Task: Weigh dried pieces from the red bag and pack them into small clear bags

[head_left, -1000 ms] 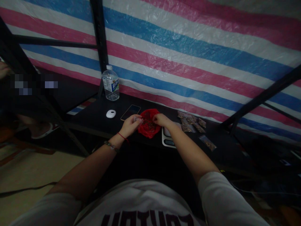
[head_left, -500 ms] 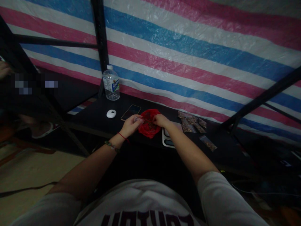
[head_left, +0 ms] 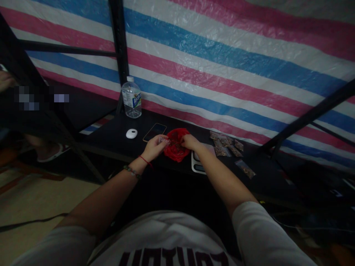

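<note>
A crumpled red plastic bag (head_left: 175, 148) holding dark loose bits lies on the black table (head_left: 111, 138). My left hand (head_left: 154, 147) pinches a small clear pouch (head_left: 162, 139) at the bag's left edge. At the bag's right rim, my right hand (head_left: 189, 142) has its fingers closed over the contents; what it grips is too small to tell. A small white scale (head_left: 197, 164) sits under my right wrist.
Several filled clear pouches (head_left: 226, 145) lie to the right, one more pouch (head_left: 245, 168) nearer the front edge. A phone (head_left: 154, 132), a white round object (head_left: 131, 133) and a water bottle (head_left: 131, 98) stand to the left. A striped tarp (head_left: 222, 62) backs the table; black frame bars (head_left: 118, 48) cross it.
Both hands stay at the red bag with only slight finger shifts; the view has drifted a little.
</note>
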### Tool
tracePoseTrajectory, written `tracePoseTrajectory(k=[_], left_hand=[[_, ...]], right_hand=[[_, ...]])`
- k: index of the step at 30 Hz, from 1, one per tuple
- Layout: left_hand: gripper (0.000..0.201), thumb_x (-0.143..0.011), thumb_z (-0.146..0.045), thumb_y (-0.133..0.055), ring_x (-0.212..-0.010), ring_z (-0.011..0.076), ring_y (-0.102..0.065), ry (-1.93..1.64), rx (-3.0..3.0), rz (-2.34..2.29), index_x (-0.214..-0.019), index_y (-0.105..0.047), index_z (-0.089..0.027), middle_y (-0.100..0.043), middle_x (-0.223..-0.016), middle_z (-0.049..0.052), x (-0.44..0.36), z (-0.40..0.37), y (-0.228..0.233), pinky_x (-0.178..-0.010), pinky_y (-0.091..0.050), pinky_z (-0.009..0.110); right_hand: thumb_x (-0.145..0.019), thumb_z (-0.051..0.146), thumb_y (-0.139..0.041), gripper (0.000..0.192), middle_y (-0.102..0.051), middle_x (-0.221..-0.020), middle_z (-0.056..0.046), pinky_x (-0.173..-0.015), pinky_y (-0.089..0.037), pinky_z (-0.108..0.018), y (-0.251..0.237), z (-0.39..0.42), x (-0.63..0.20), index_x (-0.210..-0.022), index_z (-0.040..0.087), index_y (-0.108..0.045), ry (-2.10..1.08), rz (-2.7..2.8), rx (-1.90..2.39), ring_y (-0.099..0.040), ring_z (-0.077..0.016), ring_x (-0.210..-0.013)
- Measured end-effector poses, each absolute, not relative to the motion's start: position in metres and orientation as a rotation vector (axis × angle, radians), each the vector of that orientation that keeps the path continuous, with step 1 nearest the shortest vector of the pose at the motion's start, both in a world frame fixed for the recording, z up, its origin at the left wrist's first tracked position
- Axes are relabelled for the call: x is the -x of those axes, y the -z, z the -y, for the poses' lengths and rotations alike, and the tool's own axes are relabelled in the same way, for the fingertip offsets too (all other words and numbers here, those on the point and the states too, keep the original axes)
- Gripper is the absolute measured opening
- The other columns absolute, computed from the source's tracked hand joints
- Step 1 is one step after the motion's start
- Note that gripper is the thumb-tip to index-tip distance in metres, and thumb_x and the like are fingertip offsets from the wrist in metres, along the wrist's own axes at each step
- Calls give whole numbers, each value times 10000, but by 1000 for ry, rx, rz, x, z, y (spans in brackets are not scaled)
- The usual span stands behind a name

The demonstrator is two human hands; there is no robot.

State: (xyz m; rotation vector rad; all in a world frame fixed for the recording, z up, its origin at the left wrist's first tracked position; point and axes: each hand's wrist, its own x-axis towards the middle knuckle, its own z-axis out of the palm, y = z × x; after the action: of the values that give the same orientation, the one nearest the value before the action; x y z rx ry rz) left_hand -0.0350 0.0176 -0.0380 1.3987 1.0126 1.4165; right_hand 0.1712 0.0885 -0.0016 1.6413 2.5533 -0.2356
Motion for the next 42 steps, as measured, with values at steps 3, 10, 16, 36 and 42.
tracePoseTrajectory(k=[3,10,16,36,42], left_hand=[[339,-724,-398,-667,-658,170,-611,-1411,-1423,-1034,-954,-671,-150,-672,-756,47,36,-19,40,-599,-472,287],[326,-744,-409,-652,-681,164,-614,-1420,-1484,-1022,-952,-669,-159,-680,-794,47,37,-22,44,-626,-478,288],[326,-727,-400,-671,-675,166,-615,-1438,-1444,-998,-945,-672,-157,-681,-774,51,36,-21,43,-616,-489,288],[361,-728,-419,-669,-666,149,-606,-1397,-1398,-982,-965,-645,-147,-670,-801,51,32,-20,46,-587,-465,258],[348,-726,-409,-659,-595,123,-569,-1397,-1298,-975,-957,-626,-152,-652,-755,27,34,-19,41,-542,-442,240]], right_hand=[[-768,155,-583,215,-729,-850,-72,-642,-417,-190,3,-88,-172,-912,147,-743,247,-2558,-1639,-635,-146,-738],[-754,155,-586,232,-731,-910,-56,-697,-433,-188,-10,-89,-173,-928,161,-739,225,-2646,-1704,-648,-149,-802],[-728,154,-604,190,-734,-861,-35,-706,-460,-195,-48,-73,-220,-871,163,-728,307,-2771,-1914,-656,-138,-768],[-817,190,-537,217,-728,-901,-63,-721,-447,-228,-58,-42,-258,-901,156,-735,54,-2653,-2021,-651,-168,-809],[-810,117,-529,264,-718,-1017,-51,-819,-427,-203,-34,-70,-186,-972,172,-731,191,-2865,-1635,-639,-153,-916]])
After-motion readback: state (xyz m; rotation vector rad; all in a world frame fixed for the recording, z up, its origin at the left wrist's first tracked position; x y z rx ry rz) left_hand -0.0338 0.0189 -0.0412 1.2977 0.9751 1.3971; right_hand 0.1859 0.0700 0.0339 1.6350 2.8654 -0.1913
